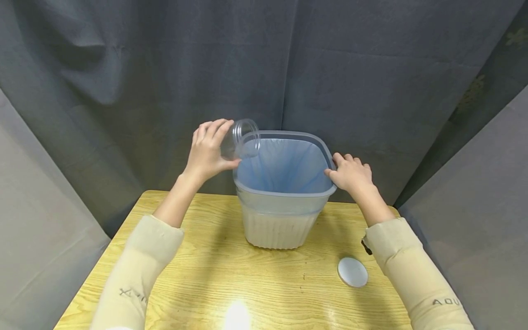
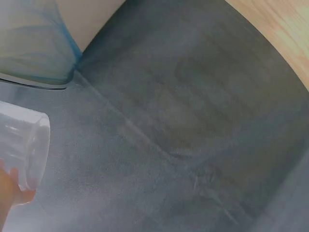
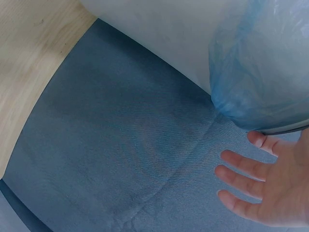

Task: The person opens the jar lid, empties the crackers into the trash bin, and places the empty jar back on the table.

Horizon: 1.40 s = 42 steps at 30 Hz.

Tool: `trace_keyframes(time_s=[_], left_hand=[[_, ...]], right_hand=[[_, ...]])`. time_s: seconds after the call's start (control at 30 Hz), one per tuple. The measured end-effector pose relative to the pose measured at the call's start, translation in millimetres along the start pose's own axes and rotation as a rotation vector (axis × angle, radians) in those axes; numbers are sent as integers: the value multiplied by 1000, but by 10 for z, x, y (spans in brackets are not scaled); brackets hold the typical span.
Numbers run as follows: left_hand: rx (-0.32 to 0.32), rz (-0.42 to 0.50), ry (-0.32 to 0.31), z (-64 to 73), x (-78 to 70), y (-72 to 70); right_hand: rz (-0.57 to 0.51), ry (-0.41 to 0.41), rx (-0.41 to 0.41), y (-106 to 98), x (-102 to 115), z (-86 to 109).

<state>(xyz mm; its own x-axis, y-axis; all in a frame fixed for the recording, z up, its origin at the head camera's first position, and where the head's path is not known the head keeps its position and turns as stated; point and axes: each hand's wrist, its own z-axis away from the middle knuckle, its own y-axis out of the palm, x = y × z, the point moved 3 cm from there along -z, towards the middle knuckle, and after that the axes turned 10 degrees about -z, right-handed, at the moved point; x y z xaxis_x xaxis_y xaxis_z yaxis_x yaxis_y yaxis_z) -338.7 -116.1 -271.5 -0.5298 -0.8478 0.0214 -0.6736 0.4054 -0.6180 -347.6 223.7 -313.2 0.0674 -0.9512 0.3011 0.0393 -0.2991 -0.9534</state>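
My left hand (image 1: 208,149) grips a clear plastic jar (image 1: 246,140) around its body. The jar is tipped sideways, its open mouth facing right over the left rim of a wastebasket (image 1: 284,224). No contents can be made out in the jar. In the left wrist view, part of the jar (image 2: 21,140) and a bit of the hand show at the left edge. A blue plastic liner (image 1: 284,165) lines the wastebasket, which stands upright. At its right rim is my right hand (image 1: 352,174), its fingers (image 3: 244,164) spread and fairly straight, one fingertip touching the rim.
A round white lid (image 1: 352,272) lies on the wooden table (image 1: 198,275), right of the wastebasket and near the right sleeve. Dark grey curtain (image 1: 185,59) hangs directly behind the table, with lighter grey panels (image 1: 474,206) at both sides.
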Motion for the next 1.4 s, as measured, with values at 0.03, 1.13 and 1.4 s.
trace_keyframes(time_s=[0.03, 1.13, 1.4], left_hand=[[-10, 17, -13, 15, -2, -5], [-307, 344, -222, 709, -73, -69], [-344, 353, -300, 942, -84, -75]], right_hand=[[-1, 0, -1, 1, 0, -1], [-4, -3, 0, -15, 12, 11], [-8, 0, 0, -6, 8, 4]])
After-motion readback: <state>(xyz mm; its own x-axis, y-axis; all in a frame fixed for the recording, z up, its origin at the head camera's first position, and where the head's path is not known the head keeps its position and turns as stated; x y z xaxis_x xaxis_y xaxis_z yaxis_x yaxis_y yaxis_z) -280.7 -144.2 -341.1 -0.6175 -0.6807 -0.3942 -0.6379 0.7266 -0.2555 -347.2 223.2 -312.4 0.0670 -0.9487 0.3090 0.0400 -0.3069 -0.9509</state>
